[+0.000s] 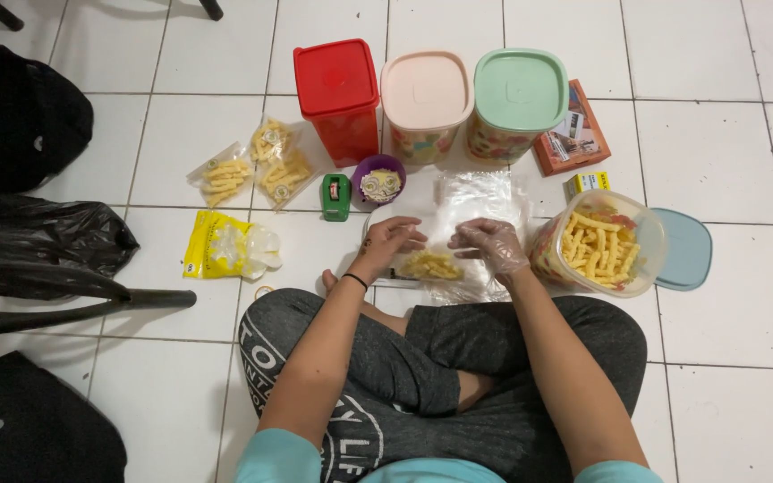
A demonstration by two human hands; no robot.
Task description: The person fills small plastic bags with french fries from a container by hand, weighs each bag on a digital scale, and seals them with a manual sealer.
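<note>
I sit cross-legged on a white tiled floor. My left hand (pixel 389 243) is bare and grips the left edge of a small clear plastic bag of yellow snack sticks (pixel 431 265). My right hand (pixel 494 245), in a thin clear glove, pinches the same bag's right edge. Under the bag lies a stack of empty clear bags (pixel 480 192). To my right stands an open clear container (pixel 639 243) full of the same yellow sticks, its pale blue lid (pixel 686 250) lying beside it.
Three lidded containers stand in a row at the far side: red (pixel 337 94), peach (pixel 426 98), green (pixel 516 98). Filled snack bags (pixel 257 165), a green stapler (pixel 336 197), a purple cup (pixel 379 182), a yellow glove packet (pixel 221 246), an orange box (pixel 574 134) and black bags (pixel 38 241) surround me.
</note>
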